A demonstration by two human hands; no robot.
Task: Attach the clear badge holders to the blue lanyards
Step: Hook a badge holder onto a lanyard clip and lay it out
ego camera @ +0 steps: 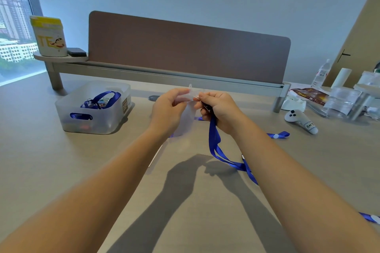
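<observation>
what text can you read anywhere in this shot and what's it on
"TE" in large yellow letters, on the canister on the shelf at left; its smaller print is too blurred to read.
"Hao" or similar, handwritten on the white controller at right; the rest is unclear.
"70" seems to show on the brown packet; the rest is unreadable.
Brown label on the translucent bin: too small to read.
Water bottle label: too blurred to read.
</observation>
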